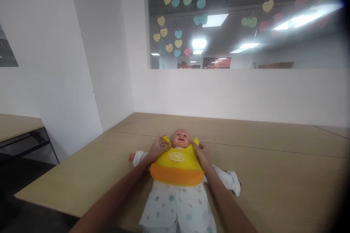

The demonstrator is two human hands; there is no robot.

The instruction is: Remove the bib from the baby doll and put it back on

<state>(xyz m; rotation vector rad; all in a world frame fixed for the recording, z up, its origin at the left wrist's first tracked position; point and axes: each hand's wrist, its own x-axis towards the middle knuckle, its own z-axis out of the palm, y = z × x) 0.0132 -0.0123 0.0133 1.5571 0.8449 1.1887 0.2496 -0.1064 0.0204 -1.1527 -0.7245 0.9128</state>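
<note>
A baby doll (pixel 182 137) lies on its back on the wooden table, its arms spread out. It wears white patterned clothes (pixel 175 204). Across its chest rests a yellow bib (pixel 164 159) with a citrus slice print and an orange pocket (pixel 177 175) along the bottom. My left hand (pixel 158 148) is closed on the bib's neck strap at the left of the doll's head. On the other side, my right hand (pixel 201 153) pinches the opposite strap, whose yellow end stands up by the head. The fingertips are partly hidden by the bib.
The wooden table (pixel 273 174) reaches back to a white wall (pixel 240 94). Above it is a window (pixel 218 36) with heart-shaped notes (pixel 201 3) on the glass. A second table (pixel 19 125) stands at the far left, beyond a white pillar (pixel 95 51).
</note>
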